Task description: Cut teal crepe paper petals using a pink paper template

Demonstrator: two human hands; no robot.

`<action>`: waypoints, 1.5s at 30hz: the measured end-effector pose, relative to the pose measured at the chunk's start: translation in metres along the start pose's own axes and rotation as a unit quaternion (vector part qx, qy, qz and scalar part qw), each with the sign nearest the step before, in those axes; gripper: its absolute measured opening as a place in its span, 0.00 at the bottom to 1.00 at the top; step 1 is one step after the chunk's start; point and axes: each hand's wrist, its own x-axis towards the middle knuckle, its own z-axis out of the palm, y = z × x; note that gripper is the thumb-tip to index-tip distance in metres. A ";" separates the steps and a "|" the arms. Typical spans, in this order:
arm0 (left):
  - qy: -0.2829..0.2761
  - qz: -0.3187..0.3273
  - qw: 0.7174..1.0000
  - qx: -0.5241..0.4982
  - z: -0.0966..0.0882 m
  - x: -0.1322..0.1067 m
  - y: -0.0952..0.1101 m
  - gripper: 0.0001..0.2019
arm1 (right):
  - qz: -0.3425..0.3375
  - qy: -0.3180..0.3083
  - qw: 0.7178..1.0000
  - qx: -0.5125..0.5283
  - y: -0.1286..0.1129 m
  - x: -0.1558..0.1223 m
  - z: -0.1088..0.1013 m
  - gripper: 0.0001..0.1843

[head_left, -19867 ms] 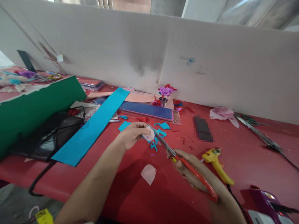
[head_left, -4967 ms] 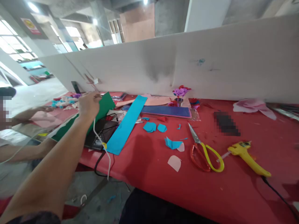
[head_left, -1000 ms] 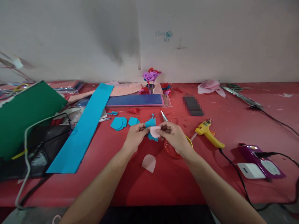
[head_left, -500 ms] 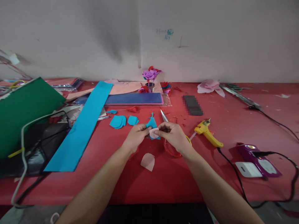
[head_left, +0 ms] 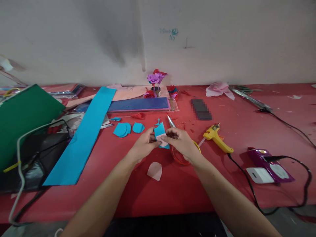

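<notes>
My left hand [head_left: 144, 145] and my right hand [head_left: 182, 141] meet over the red table [head_left: 172, 191]. Both pinch a small blue paper piece [head_left: 160, 130] with a pink petal-shaped template [head_left: 163, 141] laid against it. Under my right hand lie scissors [head_left: 177, 152] with red and yellow handles, their blade tip pointing away. A second pink petal template [head_left: 154, 171] rests on the table just below my hands. Cut blue petals [head_left: 122, 129] lie to the left.
A long blue paper strip [head_left: 82, 135] and a green sheet [head_left: 22, 115] lie at left over a black bag [head_left: 39, 154] with cables. A yellow glue gun [head_left: 217, 138], a purple device [head_left: 271, 163] and paper flowers [head_left: 155, 79] are also on the table.
Over the last second my hands have kept the pink template and lifted the blue piece up behind it. Earlier my left hand was reaching left with a white cable, scissors lying free.
</notes>
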 end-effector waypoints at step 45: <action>0.109 -0.008 0.983 -0.145 0.006 0.005 -0.012 0.15 | 0.021 0.035 0.992 0.120 0.000 -0.002 0.007 0.13</action>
